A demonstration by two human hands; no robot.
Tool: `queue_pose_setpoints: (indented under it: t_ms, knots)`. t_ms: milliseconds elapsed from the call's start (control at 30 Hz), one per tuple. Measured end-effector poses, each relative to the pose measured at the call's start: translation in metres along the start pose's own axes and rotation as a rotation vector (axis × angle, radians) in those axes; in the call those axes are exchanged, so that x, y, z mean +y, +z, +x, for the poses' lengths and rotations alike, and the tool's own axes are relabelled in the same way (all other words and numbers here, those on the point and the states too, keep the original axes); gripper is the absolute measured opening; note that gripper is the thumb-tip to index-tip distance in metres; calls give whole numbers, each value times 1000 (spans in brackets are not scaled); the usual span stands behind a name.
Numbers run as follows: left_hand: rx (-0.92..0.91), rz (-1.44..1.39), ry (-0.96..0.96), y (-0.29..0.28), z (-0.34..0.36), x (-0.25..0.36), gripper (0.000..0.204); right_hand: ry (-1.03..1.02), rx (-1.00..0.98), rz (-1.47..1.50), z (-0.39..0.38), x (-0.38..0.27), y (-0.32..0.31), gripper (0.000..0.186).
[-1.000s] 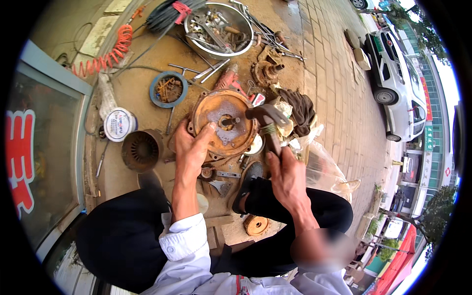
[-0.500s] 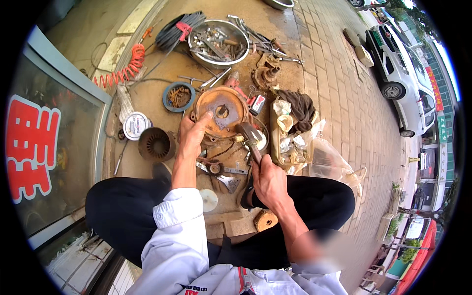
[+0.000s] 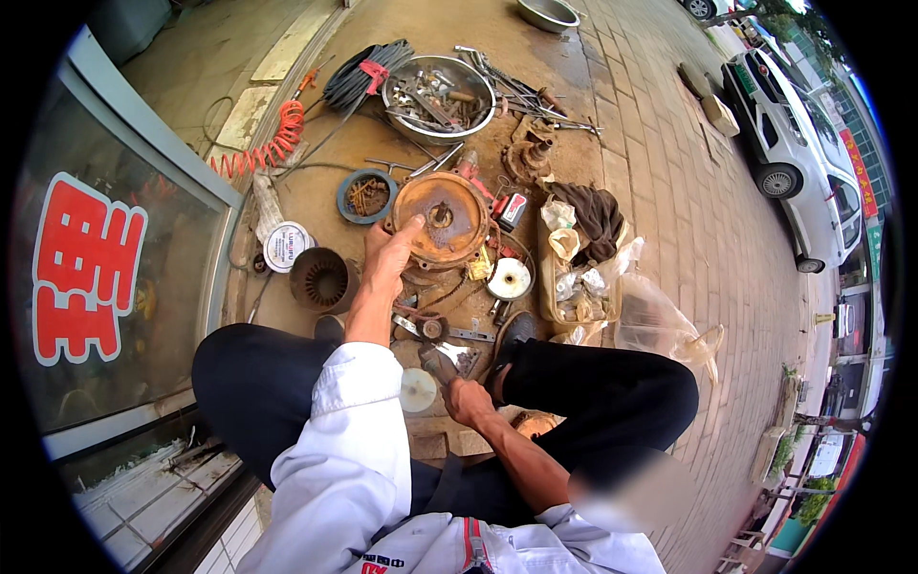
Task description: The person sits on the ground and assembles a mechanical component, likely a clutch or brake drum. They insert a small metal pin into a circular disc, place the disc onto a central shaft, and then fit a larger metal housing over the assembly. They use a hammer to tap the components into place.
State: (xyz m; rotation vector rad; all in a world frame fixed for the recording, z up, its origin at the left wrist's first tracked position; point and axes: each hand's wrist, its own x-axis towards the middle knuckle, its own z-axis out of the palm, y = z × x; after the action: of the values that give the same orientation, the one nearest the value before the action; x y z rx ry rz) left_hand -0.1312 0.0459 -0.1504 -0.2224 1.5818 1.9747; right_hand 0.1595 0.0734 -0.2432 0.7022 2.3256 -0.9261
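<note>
A rusty round metal cover (image 3: pixel 466 212) with a hole at its middle is tilted up in front of me. My left hand (image 3: pixel 390 253) grips its left edge, thumb on the face. Lower down, between my knees, my right hand (image 3: pixel 467 402) is closed around the handle of a hammer (image 3: pixel 437 364). The hammer head is close to a pale round disc (image 3: pixel 418 390) and a scraper blade (image 3: pixel 466 359) on the ground. Left of the cover stands a rusty slotted cylinder (image 3: pixel 323 279).
A metal basin (image 3: pixel 390 103) of hardware, a blue-grey bowl (image 3: pixel 356 212) of bolts and a coiled black hose (image 3: pixel 346 84) lie beyond. A red cordless tool (image 3: pixel 509 210) is behind the cover. To the right sits a tray (image 3: pixel 547 287) with rags; a glass door (image 3: pixel 153 316) stands left.
My right hand has drawn the hammer down and toward me, away from the cover's lower right edge. My left hand keeps its hold on the cover. The view has shifted slightly.
</note>
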Motion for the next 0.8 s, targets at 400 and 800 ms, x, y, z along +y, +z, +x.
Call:
queue_pose_setpoints:
  t_ms: [400, 800]
  knots:
    - [-91, -58, 75, -11, 16, -18, 31, -597, 609, -384, 69, -160, -255, 31]
    - [-155, -106, 94, -7, 10, -10, 33, -822, 285, -1056, 123, -165, -297, 18]
